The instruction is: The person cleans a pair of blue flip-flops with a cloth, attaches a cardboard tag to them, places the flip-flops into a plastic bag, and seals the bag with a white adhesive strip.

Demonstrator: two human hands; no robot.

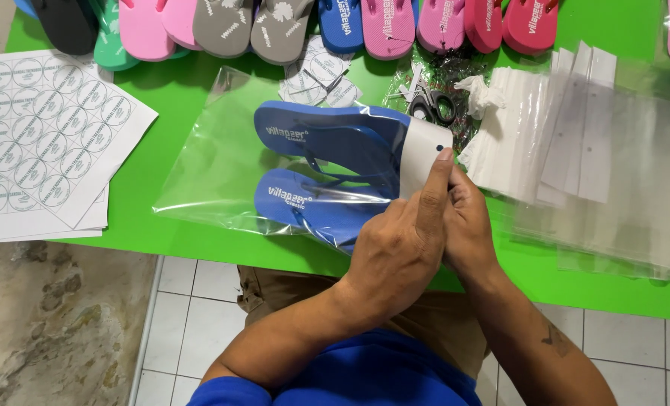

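A pair of blue flip-flops (323, 169) lies inside a clear plastic bag (214, 162) on the green table (169, 98). A white card header (423, 150) is folded over the bag's open end. My left hand (399, 244) presses on that end, its forefinger stretched up along the card. My right hand (466, 222) grips the same end from the right side, partly hidden behind my left hand.
Sheets of round stickers (37, 139) lie at the left. A row of coloured flip-flops (274, 26) lines the far edge. Scissors (432, 105) and loose stickers (320, 79) sit behind the bag. White cards (515, 146) and clear bags (621, 173) are stacked at the right.
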